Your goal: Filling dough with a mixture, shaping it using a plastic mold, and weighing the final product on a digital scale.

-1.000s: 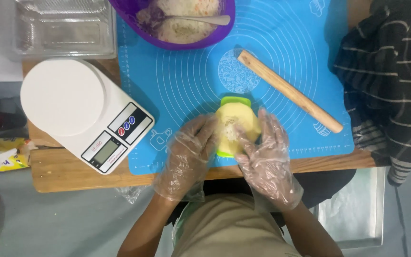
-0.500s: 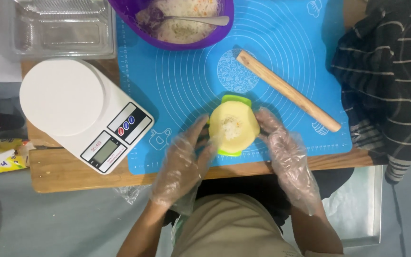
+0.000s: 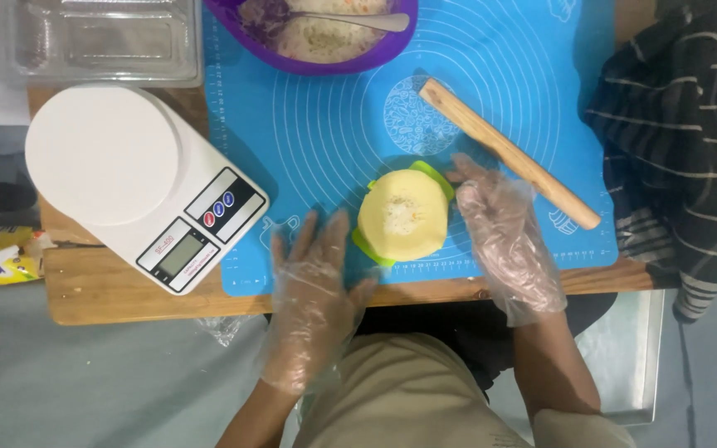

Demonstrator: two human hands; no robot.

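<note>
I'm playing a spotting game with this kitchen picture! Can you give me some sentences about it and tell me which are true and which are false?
1. A yellow dough round lies on a green mould. True.
2. The left hand squeezes the dough round. False: it lies flat on the blue mat, beside the mould, holding nothing.
3. The right hand holds the wooden stick. False: it is open, between the mould and the stick, gripping neither.
4. A spoon sits in the purple bowl. True.
5. The white scale has dough on it. False: its plate is bare.
6. Both hands wear clear gloves. True.
</note>
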